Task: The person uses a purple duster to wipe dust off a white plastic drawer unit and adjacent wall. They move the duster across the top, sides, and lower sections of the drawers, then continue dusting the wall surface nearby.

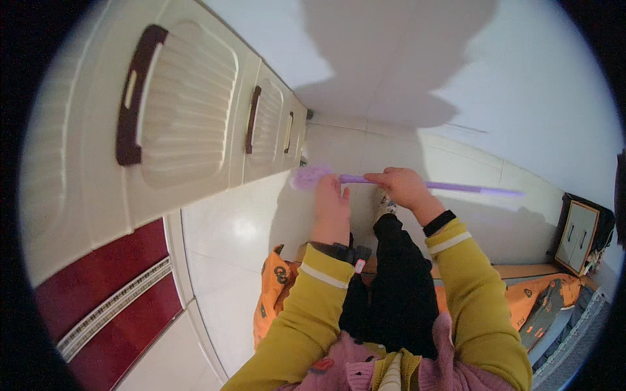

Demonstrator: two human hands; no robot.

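Note:
A purple duster with a fluffy head and a long thin handle lies across the view in front of me, its head to the left. My left hand is around it just where the head meets the handle, and its fingers hide that joint. Farther along, my right hand grips the handle with the index finger stretched along it. Past the right hand, the handle runs on to a paler end. The fluffy head is blurred.
A cream cabinet with dark handles stands at the left, above a dark red panel. A white wall rises ahead. Behind me is a bed with orange patterned cloth. A small two-door cabinet is at the right.

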